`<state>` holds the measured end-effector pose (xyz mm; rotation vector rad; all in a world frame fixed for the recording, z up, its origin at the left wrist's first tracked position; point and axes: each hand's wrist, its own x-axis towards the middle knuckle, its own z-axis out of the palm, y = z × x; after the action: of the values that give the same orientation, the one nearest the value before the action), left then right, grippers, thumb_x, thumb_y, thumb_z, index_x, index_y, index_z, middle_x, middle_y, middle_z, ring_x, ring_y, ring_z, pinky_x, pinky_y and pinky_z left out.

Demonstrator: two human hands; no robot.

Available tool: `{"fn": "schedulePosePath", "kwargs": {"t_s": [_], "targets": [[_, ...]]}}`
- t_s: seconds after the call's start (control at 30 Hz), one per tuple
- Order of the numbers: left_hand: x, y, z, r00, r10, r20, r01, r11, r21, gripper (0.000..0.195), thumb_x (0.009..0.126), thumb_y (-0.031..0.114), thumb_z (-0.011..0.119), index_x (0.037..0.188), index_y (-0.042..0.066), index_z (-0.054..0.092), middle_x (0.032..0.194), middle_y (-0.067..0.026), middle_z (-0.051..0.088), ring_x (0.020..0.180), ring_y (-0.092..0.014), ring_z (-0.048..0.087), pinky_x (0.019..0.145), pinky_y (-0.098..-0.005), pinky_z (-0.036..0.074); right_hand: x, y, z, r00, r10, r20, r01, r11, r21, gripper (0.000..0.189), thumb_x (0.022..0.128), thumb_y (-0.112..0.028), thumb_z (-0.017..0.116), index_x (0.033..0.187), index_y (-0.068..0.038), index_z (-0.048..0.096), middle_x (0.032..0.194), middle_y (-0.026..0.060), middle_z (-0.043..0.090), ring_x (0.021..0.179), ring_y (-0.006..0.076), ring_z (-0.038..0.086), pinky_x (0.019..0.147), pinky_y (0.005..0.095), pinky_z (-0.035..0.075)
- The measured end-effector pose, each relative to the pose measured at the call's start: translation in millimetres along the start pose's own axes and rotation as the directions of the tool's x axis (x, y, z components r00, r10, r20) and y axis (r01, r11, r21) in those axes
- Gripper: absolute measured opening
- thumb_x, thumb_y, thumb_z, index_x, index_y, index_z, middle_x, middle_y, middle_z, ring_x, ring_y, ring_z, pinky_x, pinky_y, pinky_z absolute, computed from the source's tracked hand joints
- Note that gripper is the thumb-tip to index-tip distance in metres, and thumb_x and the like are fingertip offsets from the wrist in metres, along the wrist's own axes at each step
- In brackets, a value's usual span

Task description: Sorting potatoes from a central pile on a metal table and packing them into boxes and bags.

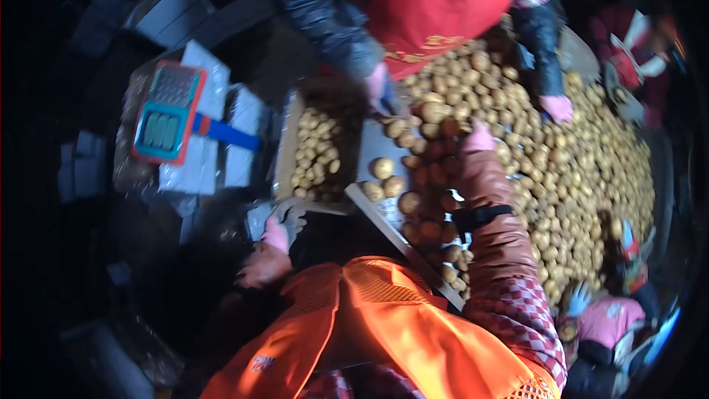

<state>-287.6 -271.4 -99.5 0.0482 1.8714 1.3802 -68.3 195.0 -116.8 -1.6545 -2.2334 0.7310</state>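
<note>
My left hand (292,220), in a greyish glove with a pink cuff, is at the near left corner of a cardboard box (281,149). Whether its fingers grip the rim is unclear. Inside that box lie many small potatoes (316,147). My right hand (477,134) reaches forward to a large heap of potatoes (554,177); only the pink cuff shows plainly, and the fingers are lost in blur and shadow. Larger potatoes (383,168) rest on a pale board (370,147) between the box and the heap. A wooden edge strip (404,246) runs slantwise before my vest.
Opposite me a co-worker in a red apron (437,5) has both hands at the potatoes. More people (612,318) sit at the right side. To the left, a red and blue device (169,113) with a keypad and display stands among white cartons (243,136).
</note>
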Motion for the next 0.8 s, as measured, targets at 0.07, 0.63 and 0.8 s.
{"fn": "schedulePosePath", "kwargs": {"t_s": [0.07, 0.63, 0.8], "targets": [[23.5, -49.3, -31.6, 0.982, -0.145, 0.122, 0.181, 0.903, -0.389, 0.025, 0.094, 0.012, 0.057, 0.119, 0.009, 0.062, 0.090, -0.0060, 0.067, 0.067, -0.016, 0.062, 0.060, -0.0286, 0.051, 27.7, 23.5, 9.5, 0.996, 0.031, 0.083, -0.010, 0.968, -0.250, 0.041, 0.094, -0.034, 0.049, 0.122, -0.006, 0.061, 0.113, 0.0187, 0.066, 0.103, 0.0316, 0.063, 0.093, 0.0426, 0.047], [16.7, -33.3, -47.7, 0.995, -0.056, -0.079, 0.053, 0.998, -0.041, 0.030, 0.093, 0.014, 0.061, 0.123, 0.011, 0.060, 0.092, -0.0028, 0.066, 0.069, -0.012, 0.058, 0.060, -0.0263, 0.048, -67.0, -6.8, -28.7, 0.993, 0.038, 0.108, -0.105, 0.674, 0.731, 0.029, 0.072, 0.012, 0.059, 0.090, -0.009, 0.054, 0.067, 0.0028, 0.055, 0.052, 0.0143, 0.048, 0.048, 0.0255, 0.041], [60.0, -42.8, -71.0, 0.988, 0.037, -0.151, -0.030, 0.999, 0.044, 0.026, 0.092, 0.017, 0.063, 0.118, 0.015, 0.064, 0.085, 0.0007, 0.065, 0.064, -0.009, 0.057, 0.055, -0.0269, 0.046, -138.5, -28.9, -11.1, 0.844, -0.325, 0.427, -0.161, 0.606, 0.779, 0.013, 0.086, 0.003, 0.053, 0.092, -0.004, 0.062, 0.070, 0.0005, 0.056, 0.054, 0.0091, 0.047, 0.047, 0.0235, 0.042]]}}
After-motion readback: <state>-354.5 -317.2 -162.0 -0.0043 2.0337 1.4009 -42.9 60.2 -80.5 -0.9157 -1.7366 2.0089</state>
